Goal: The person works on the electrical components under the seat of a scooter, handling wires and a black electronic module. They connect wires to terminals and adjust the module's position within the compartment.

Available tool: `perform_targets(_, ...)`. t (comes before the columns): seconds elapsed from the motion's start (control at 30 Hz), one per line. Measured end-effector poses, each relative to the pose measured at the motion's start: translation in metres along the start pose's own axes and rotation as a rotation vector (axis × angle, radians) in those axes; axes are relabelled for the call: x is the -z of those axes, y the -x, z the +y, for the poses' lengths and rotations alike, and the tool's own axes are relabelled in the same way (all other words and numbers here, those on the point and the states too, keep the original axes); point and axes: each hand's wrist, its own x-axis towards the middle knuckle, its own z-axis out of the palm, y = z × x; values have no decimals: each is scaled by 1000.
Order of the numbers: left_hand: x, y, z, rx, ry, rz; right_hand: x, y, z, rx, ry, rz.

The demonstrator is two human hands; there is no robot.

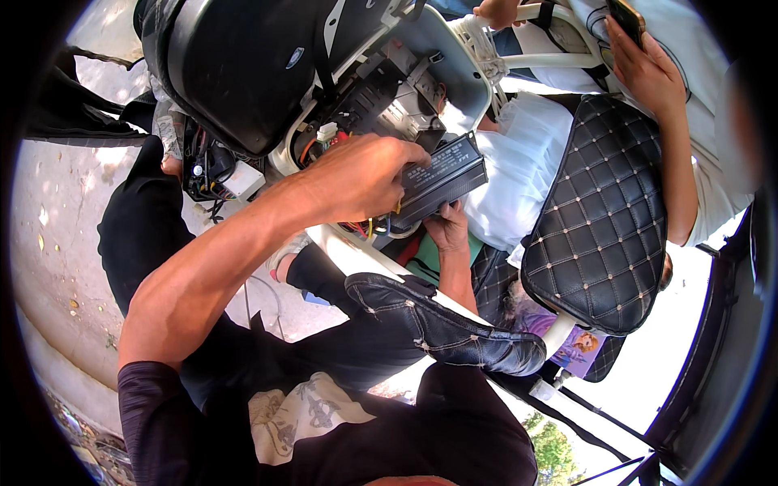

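A black finned metal controller box (442, 180) with a printed label is held tilted over an open vehicle compartment. My left hand (365, 174) reaches across from the left, its fingers closed at the box's wired end and one finger lying on the label. From below, my right hand (448, 227) grips the box's lower side, thumb against the fins; its other fingers are mostly hidden. Coloured wires (361, 228) come out under my left hand. Beyond the box, the compartment (405, 101) holds dark plastic parts, and a white connector (327, 132) with orange and red wires sits near its edge.
A raised black seat (235, 65) stands at the upper left. Nearby is a tray of wiring (215, 174). A padded armrest (446, 328) crosses before my right forearm. Right of it are a quilted black backrest (600, 215) and another person's hand holding a phone (626, 20).
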Motion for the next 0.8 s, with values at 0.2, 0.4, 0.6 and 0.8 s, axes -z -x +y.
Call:
perform_targets(0.2, -4, 1, -9, -51, -56, 12, 15, 1, 1, -4, -3, -21)
perform_targets(0.4, -7, 1, -6, -62, -249, -70, 7, -1, 2, 9, 1, -13)
perform_targets(0.6, -1, 5, 9, -68, -368, -208, 12, 0, 2, 1, -12, -20)
perform_targets(0.8, -4, 8, 14, -52, -499, -286, 15, -1, 2, 3, -18, -34)
